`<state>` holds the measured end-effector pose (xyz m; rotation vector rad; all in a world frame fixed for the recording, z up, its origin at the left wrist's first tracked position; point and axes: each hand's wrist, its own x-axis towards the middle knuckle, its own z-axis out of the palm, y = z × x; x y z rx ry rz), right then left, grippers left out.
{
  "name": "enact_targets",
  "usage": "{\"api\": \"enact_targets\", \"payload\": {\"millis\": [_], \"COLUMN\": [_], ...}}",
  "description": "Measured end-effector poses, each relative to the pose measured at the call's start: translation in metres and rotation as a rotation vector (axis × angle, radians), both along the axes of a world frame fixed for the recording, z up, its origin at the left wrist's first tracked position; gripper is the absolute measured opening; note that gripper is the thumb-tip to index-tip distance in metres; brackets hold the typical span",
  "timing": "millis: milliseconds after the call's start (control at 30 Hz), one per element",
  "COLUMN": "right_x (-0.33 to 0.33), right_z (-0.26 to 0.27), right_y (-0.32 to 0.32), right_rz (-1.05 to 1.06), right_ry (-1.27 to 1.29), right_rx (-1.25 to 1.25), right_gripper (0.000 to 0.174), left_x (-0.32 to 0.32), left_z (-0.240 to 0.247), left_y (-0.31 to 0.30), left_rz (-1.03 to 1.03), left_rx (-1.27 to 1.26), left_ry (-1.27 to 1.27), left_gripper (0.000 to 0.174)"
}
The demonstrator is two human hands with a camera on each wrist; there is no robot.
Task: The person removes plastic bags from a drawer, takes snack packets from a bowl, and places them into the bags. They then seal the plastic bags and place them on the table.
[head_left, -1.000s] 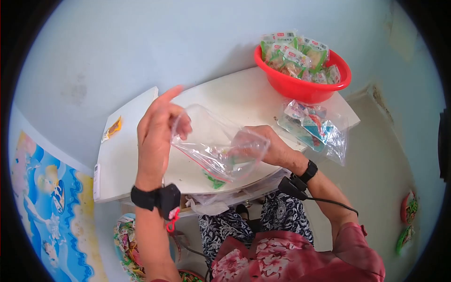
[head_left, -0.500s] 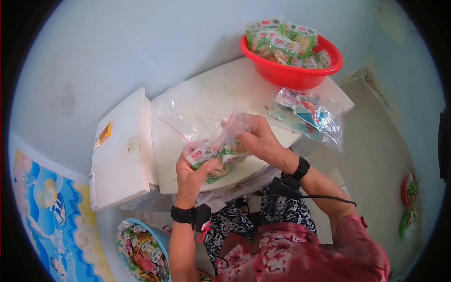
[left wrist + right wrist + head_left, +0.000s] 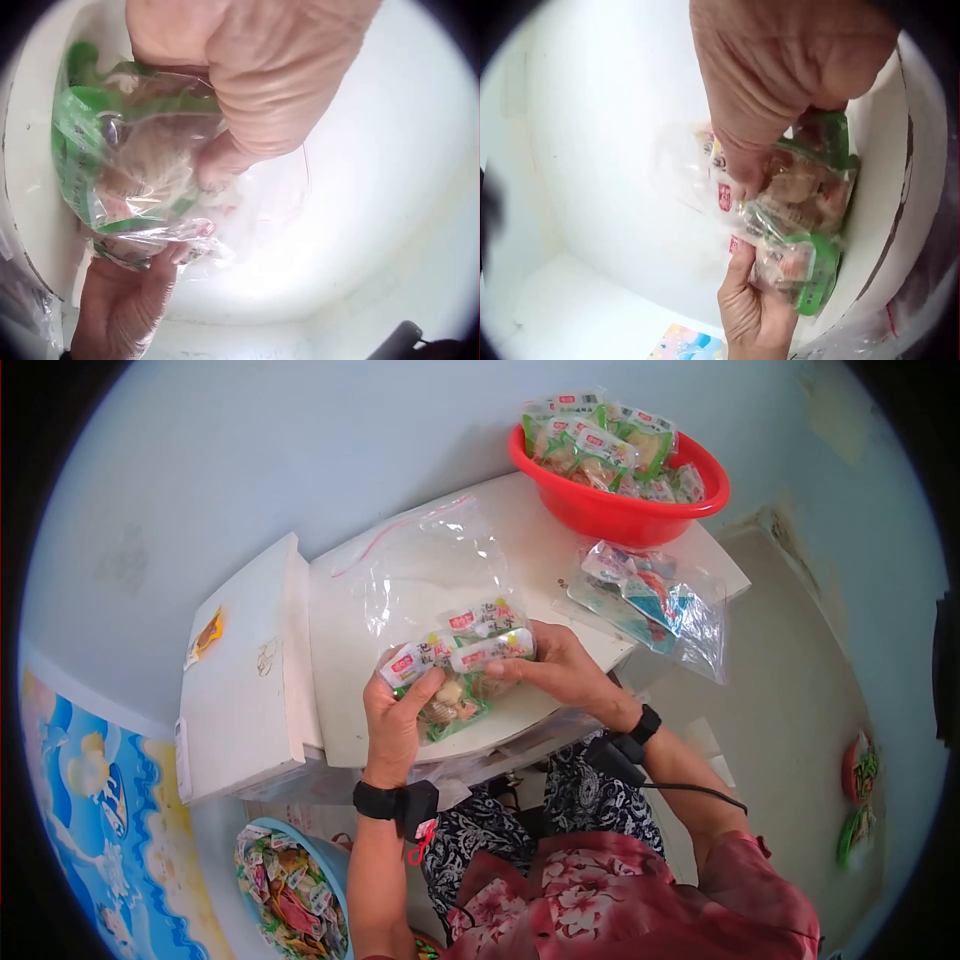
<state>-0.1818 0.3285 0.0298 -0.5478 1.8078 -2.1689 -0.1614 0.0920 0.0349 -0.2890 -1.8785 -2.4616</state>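
Several green-and-white snack packets (image 3: 450, 700) with red logos lie bunched together over the white table, at the near end of a clear zip bag (image 3: 435, 555). The bag's red-lined mouth spreads toward the wall. My left hand (image 3: 393, 725) grips the bunch from the left, thumb across the front. From the right my right hand (image 3: 565, 670) grips it, its thumb on a packet's white top strip. In the left wrist view the packets (image 3: 142, 165) show pale contents under shiny clear film. Both hands (image 3: 757, 315) appear around the bunch in the right wrist view.
A red basin (image 3: 620, 510) heaped with similar packets stands at the table's (image 3: 345, 710) back right. Another clear bag (image 3: 655, 605) with printed packets lies in front of it. A yellow wrapper (image 3: 207, 632) is at the left; a blue tub (image 3: 335, 860) of packets sits below.
The left hand has come down from the raised bag mouth to the packets. The right hand has moved from the bag's edge onto the bunch. The bag now lies stretched out toward the wall.
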Motion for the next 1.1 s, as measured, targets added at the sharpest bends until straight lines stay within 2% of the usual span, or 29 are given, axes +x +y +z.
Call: {"api": "enact_targets", "payload": {"millis": [100, 200, 300, 400, 533, 633, 833, 1033, 1100], "right_x": [0.009, 0.014, 0.014, 0.016, 0.009, 0.004, -0.002, 0.005, 0.009], "right_z": [0.004, 0.005, 0.006, 0.022, 0.040, 0.054, 0.058, 0.052, 0.040], "right_y": [-0.011, -0.016, -0.014, -0.011, -0.009, -0.003, -0.004, 0.003, 0.015], "right_rz": [-0.149, -0.191, -0.224, -0.258, -0.212, -0.177, -0.089, -0.280, -0.296], "right_ry": [0.107, 0.087, 0.112, 0.266, 0.375, 0.471, 0.399, 0.414, 0.590], "right_rx": [-0.022, -0.114, -0.085, 0.100, 0.056, 0.116, 0.195, 0.084, 0.087], "right_gripper": [0.042, 0.041, 0.042, 0.038, 0.032, 0.034, 0.037, 0.036, 0.036], "left_x": [0.005, 0.009, 0.010, 0.013, 0.003, 0.005, 0.004, -0.005, -0.008], "left_z": [0.006, 0.011, 0.017, 0.033, 0.037, 0.041, 0.035, 0.029, 0.027], "left_y": [-0.001, -0.003, -0.004, 0.002, 0.004, 0.002, -0.007, -0.015, -0.017], "left_rz": [0.026, 0.037, 0.043, 0.061, 0.101, 0.081, 0.045, 0.103, 0.094], "left_rx": [-0.061, -0.131, -0.224, -0.272, -0.224, -0.154, -0.097, -0.041, -0.047], "left_ry": [0.040, 0.056, 0.088, 0.135, 0.338, 0.282, 0.147, 0.166, 0.160], "left_gripper": [0.043, 0.043, 0.037, 0.036, 0.040, 0.040, 0.037, 0.033, 0.032]}}
